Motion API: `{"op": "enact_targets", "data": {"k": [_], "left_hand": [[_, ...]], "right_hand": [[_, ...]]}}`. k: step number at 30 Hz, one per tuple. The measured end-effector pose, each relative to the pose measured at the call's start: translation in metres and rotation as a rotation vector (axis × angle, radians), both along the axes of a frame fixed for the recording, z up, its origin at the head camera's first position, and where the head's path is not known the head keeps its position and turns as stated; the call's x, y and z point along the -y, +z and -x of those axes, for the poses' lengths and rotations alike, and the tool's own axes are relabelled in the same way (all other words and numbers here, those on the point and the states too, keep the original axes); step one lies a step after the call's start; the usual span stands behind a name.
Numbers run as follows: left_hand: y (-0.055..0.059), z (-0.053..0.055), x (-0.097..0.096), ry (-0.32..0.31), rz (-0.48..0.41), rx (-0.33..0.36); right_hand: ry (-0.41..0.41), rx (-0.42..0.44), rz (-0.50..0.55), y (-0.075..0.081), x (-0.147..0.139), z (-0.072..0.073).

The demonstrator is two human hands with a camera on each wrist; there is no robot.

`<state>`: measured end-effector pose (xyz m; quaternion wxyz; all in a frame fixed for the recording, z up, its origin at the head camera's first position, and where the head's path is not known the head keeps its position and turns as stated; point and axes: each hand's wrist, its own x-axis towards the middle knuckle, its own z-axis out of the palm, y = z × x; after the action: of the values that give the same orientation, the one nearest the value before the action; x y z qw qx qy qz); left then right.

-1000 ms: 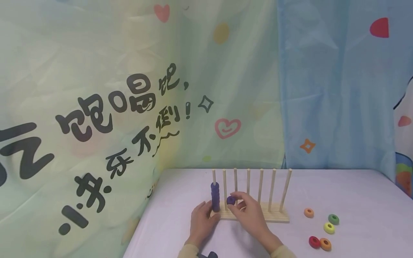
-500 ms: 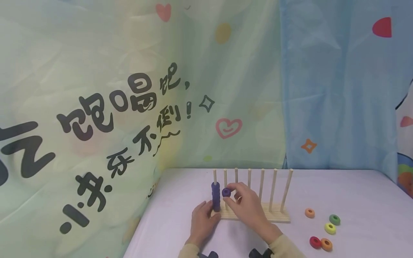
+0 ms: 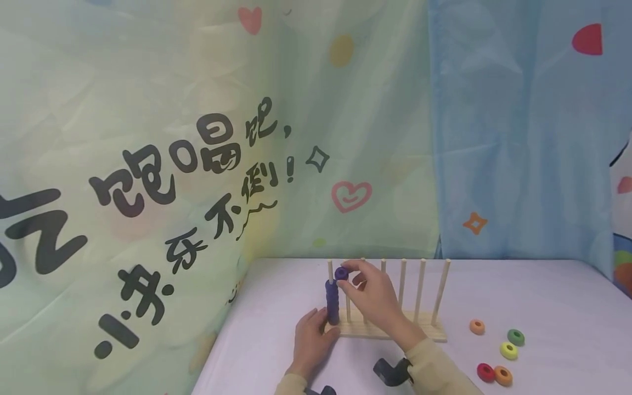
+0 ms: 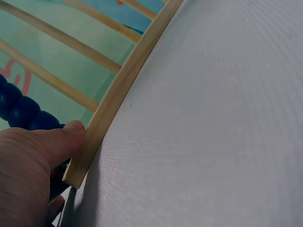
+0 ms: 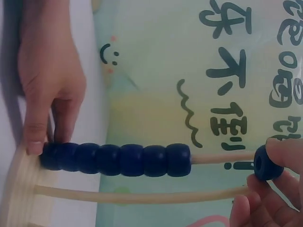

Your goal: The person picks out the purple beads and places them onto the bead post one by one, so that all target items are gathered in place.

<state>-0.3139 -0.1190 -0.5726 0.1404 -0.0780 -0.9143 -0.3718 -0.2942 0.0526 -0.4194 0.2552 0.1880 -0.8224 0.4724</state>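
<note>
A wooden peg rack (image 3: 410,325) with several upright dowels stands on the table. Its leftmost dowel carries a column of dark blue-purple beads (image 3: 332,303), with bare wood above them. My left hand (image 3: 311,339) grips the left end of the base, its thumb (image 4: 71,138) on the front edge beside the lowest bead. Between thumb and fingers my right hand (image 3: 373,293) pinches one more purple bead (image 5: 266,163). That bead is up near the top of the leftmost dowel, its hole facing the head camera; in the right wrist view it overlaps the dowel's tip.
Right of the rack lie loose beads: a light orange bead (image 3: 477,327), a green bead (image 3: 515,337), a yellow bead (image 3: 509,350), a red bead (image 3: 486,372) and an orange bead (image 3: 503,376). Printed curtains (image 3: 385,126) hang behind the table (image 3: 553,296).
My right hand has raised the purple bead and brought it left, from in front of the second and third dowels to near the first dowel's top. My left hand keeps its grip on the base.
</note>
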Motion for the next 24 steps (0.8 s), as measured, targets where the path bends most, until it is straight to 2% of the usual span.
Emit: {"op": "enact_targets", "data": {"k": [9, 16, 24], "left_hand": [[0.001, -0.001, -0.002, 0.003, -0.008, -0.007], [0.002, -0.002, -0.001, 0.008, 0.000, 0.000], [0.000, -0.002, -0.001, 0.014, 0.008, 0.005]], "right_hand": [[0.003, -0.032, 0.028, 0.010, 0.005, 0.002], [0.012, -0.069, 0.046, 0.015, 0.010, 0.010], [0.030, -0.038, 0.051, 0.018, 0.015, 0.015]]}}
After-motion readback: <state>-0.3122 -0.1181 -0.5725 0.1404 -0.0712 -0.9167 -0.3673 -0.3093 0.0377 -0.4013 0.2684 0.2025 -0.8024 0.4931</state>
